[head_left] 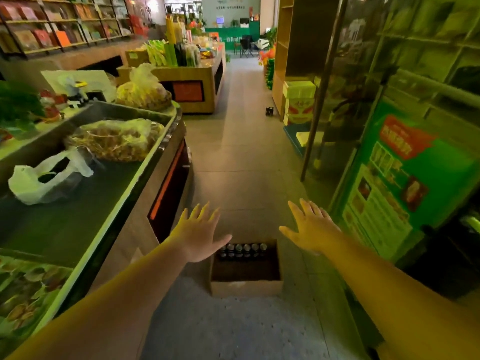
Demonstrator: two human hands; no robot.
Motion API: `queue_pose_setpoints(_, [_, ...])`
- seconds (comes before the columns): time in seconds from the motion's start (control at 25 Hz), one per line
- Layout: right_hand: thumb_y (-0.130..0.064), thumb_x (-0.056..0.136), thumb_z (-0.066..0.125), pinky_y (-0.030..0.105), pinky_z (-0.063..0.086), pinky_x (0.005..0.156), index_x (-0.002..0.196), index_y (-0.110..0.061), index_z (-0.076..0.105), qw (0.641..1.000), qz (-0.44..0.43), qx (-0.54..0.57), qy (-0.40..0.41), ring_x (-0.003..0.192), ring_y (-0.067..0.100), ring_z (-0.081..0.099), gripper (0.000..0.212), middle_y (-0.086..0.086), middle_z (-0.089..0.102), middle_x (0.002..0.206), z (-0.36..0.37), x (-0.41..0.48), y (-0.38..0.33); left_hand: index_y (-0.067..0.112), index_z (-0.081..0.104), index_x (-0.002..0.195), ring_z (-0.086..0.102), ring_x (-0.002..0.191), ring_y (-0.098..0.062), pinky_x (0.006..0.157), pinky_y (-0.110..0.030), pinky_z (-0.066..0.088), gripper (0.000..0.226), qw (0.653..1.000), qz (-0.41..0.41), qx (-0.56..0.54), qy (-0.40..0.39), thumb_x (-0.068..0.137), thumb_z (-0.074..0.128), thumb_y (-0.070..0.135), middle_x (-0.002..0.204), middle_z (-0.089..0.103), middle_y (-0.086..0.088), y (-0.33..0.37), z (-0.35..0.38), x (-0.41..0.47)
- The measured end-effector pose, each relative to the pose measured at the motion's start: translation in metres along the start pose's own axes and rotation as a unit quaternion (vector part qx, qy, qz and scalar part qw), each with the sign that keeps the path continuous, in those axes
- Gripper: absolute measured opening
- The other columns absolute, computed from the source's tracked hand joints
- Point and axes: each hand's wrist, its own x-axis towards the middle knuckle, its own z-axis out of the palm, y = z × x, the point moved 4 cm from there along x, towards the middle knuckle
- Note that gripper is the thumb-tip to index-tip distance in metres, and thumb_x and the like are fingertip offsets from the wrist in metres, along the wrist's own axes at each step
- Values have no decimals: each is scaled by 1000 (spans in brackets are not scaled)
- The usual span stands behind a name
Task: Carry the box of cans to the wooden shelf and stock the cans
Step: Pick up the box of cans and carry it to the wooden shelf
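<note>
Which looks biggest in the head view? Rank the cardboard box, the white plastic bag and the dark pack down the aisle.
1-2. cardboard box and white plastic bag: roughly alike, so unranked.
3. dark pack: smallest by far, but it lies farther off, so true size is unsure.

The left hand and the right hand are bare, each with four slender fingers tapering to narrow tips and a shorter thumb. The left forearm and the right forearm are uncovered from the wrist to the edge of the view, broadening toward the camera.
</note>
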Motion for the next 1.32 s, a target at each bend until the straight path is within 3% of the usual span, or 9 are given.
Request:
queue_pose_setpoints(0.28, [-72, 90, 26, 53, 12, 118, 155, -28, -8, 995, -2, 65, -72, 151, 33, 0, 86, 9, -6, 165, 50, 158, 11, 23, -10, 157, -3, 153, -27, 122, -51, 10, 97, 997, -5, -56, -61, 85, 19, 80, 166, -6, -5, -36, 45, 159])
queue_pose_setpoints(0.52, [-67, 92, 35, 53, 18, 118, 155, -28, -9, 975, 25, 163, -151, 151, 32, 3, 86, 5, -10, 165, 160, 270, 35, 23, -12, 157, -1, 153, -25, 123, -46, 9, 104, 980, -72, -136, -124, 82, 31, 82, 166, -6, -3, -46, 143, 256])
queue_pose_setpoints(0.96, [-68, 89, 39, 52, 26, 116, 155, -26, -4, 940, 135, 232, -211, 149, 32, 14, 90, 6, 1, 165, 498, 421, 90, 23, -8, 158, 9, 152, -23, 119, -45, 24, 111, 934, -185, -211, -220, 79, 46, 80, 167, 1, -2, -89, 490, 406])
queue_pose_setpoints(1.16, [-69, 83, 49, 54, 29, 115, 156, -25, -5, 910, 214, 273, -226, 147, 33, 20, 101, 8, 7, 165, 642, 457, 108, 26, -9, 157, 14, 151, -25, 117, -50, 26, 115, 899, -276, -261, -218, 78, 59, 73, 166, -1, 2, -109, 647, 448])
queue_pose_setpoints(1.32, [-75, 64, 65, 56, 46, 102, 155, -28, -4, 873, 283, 338, -206, 132, 37, 47, 123, 8, 18, 163, 727, 473, 121, 26, -6, 158, 16, 150, -30, 116, -53, 28, 125, 845, -352, -355, -189, 71, 79, 58, 166, 4, -2, -121, 736, 465])
